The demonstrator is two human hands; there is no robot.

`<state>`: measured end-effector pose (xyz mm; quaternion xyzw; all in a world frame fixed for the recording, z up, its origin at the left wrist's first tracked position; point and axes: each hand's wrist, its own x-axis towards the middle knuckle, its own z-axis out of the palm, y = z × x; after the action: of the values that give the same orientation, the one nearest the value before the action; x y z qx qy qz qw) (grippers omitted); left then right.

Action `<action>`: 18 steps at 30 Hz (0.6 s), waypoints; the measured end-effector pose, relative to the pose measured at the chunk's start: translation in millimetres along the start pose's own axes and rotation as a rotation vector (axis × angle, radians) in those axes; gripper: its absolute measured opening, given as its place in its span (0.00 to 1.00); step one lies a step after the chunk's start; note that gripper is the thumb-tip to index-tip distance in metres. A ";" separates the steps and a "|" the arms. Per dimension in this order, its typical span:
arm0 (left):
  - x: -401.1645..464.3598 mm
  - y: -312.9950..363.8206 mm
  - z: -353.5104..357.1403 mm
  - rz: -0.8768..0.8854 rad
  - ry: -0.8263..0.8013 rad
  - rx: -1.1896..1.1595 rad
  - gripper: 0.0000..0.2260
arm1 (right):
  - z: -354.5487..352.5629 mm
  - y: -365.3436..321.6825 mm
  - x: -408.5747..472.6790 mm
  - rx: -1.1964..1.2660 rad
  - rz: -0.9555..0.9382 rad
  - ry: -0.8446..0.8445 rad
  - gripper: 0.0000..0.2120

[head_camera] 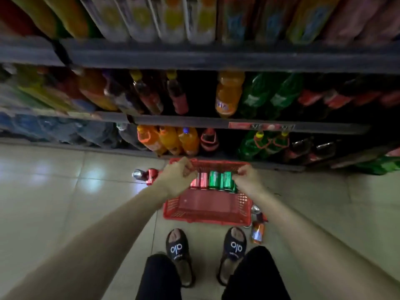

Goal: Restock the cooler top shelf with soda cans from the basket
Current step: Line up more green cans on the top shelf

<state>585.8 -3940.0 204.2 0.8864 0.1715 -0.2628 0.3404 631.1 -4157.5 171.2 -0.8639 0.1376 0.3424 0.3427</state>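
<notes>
Both hands are low in the middle of the frame, over the red basket [207, 207]. The left hand [176, 177] has bent fingers above the red cans [200, 180]; I cannot tell if it holds one. The right hand [246, 178] touches the green cans [220, 180], grip unclear. The cans lie flat in a row, long sides pointing away toward the shelves [216, 55] in the upper frame.

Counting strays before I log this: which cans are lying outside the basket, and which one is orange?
The orange can lies on the floor by the red basket's near right corner; the red can lies at its far left.
</notes>
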 end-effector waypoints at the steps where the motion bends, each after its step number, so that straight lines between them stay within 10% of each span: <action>1: 16.9 -16.3 22.8 -0.008 -0.028 -0.011 0.08 | 19.0 21.3 20.7 0.006 0.031 -0.003 0.06; 7: 141.8 -111.9 168.8 -0.089 -0.112 -0.099 0.16 | 125.2 129.5 150.3 0.075 0.151 -0.005 0.03; 14: 277.4 -192.6 315.5 -0.183 -0.154 -0.264 0.35 | 230.4 228.1 306.0 0.191 0.183 0.062 0.41; 18: 323.0 -217.1 360.4 -0.215 -0.153 -0.322 0.40 | 253.9 247.7 345.0 0.238 0.220 0.133 0.44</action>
<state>614.6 -3995.5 -322.5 0.7747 0.2787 -0.3332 0.4596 638.8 -4164.5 -323.6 -0.8177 0.2932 0.3010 0.3933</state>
